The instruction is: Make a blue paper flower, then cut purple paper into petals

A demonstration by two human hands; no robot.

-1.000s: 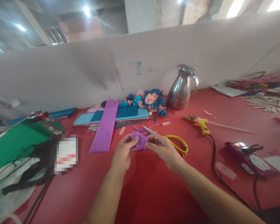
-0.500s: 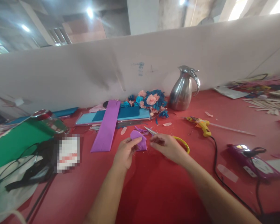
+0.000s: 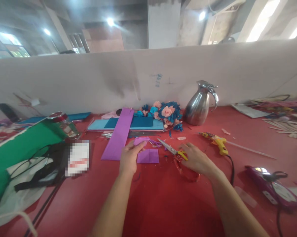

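My left hand (image 3: pixel 129 158) pinches a small purple paper piece (image 3: pixel 141 141) between thumb and fingers. Just below it, a creased purple paper rectangle (image 3: pixel 148 156) lies on the red table. At the yellow handle of the scissors (image 3: pixel 169 147) is my right hand (image 3: pixel 196 158), its fingers curled over the grip and partly hiding it. The blades point up and left, toward purple scraps (image 3: pixel 155 143). Beneath the right hand, a blurred orange-red loop (image 3: pixel 188 174) is visible; whether it belongs to the scissors is unclear.
A long purple paper strip (image 3: pixel 117 135) crosses blue paper packs (image 3: pixel 96 124). Paper flowers (image 3: pixel 169 112) and a steel jug (image 3: pixel 198 105) stand behind. To the right are a yellow glue gun (image 3: pixel 220 144) and a purple power strip (image 3: pixel 274 187); a glass jar (image 3: pixel 65 126) stands left.
My right hand has moved away from the purple piece to the scissors, whose handle has shifted. The left hand has turned the piece and raised it off the rectangle. The view has tilted upward.
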